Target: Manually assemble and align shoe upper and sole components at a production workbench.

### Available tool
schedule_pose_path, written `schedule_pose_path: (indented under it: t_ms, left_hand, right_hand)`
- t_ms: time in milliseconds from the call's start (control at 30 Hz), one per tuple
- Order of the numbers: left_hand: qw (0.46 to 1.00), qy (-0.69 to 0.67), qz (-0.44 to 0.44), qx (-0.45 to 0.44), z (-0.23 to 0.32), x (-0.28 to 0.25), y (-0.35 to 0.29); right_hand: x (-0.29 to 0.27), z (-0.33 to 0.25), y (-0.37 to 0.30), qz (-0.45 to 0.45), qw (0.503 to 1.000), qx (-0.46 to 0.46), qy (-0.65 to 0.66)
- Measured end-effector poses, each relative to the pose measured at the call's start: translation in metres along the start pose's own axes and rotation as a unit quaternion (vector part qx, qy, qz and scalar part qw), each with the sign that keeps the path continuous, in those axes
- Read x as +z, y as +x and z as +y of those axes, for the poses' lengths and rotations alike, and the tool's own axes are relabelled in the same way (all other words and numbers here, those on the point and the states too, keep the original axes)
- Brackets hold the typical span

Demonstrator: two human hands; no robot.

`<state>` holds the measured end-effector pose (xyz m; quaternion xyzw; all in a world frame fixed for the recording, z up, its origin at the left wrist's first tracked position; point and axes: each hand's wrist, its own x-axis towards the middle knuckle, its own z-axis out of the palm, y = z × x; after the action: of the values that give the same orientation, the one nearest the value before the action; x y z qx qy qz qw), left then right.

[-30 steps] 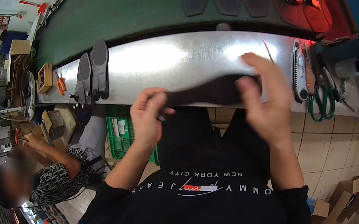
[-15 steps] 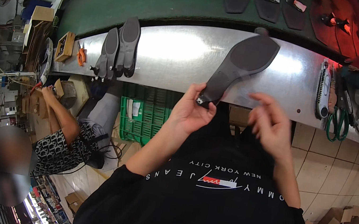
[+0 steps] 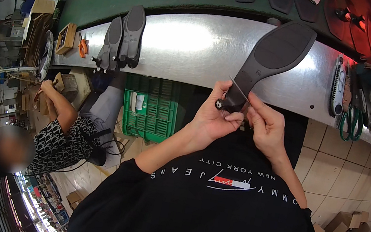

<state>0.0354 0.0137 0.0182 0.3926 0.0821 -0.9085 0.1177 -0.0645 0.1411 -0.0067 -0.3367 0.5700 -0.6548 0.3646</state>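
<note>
The left hand (image 3: 213, 116) pinches the narrow heel end of a dark shoe sole (image 3: 273, 57), thumb and fingers closed around it, so the broad forepart sticks up and away over the shiny metal bench (image 3: 193, 43). The right hand (image 3: 265, 125) meets it from the other side, fingertips drawn together at the same heel end; a thin pale sliver shows between the two hands, possibly a blade or a trimmed strip, though the view is too small to tell. The sole looks light and fairly stiff, a moulded slab with a matte, grippy tread face, so it should not slip; the slim waist just ahead of the heel seems the natural place to hold it, since the wide toe would flex and lever against the fingers. Both forearms rise from the lower edge, elbows bent, wrists close together in front of the chest. On the bench lie a pair of grey soles (image 3: 124, 38) to the left and green-handled scissors (image 3: 352, 123) to the right; a green crate (image 3: 150, 107) sits below
</note>
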Motion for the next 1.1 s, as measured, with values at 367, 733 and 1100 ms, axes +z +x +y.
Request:
schedule_pose_path:
  t_ms: [367, 733, 1100]
  left_hand:
    - [0.835, 0.345, -0.003, 0.429, -0.001, 0.008, 0.004]
    - [0.794, 0.399, -0.017, 0.457, 0.009, -0.002, 0.006]
    - [0.731, 0.49, -0.044, 0.473, 0.009, 0.009, -0.013]
  right_hand:
    - [0.008, -0.024, -0.001, -0.143, 0.933, 0.236, 0.231]
    - [-0.002, -0.034, 0.005, -0.049, 0.929, 0.254, 0.265]
    - [0.019, -0.021, 0.003, 0.0, 0.957, -0.15, -0.248]
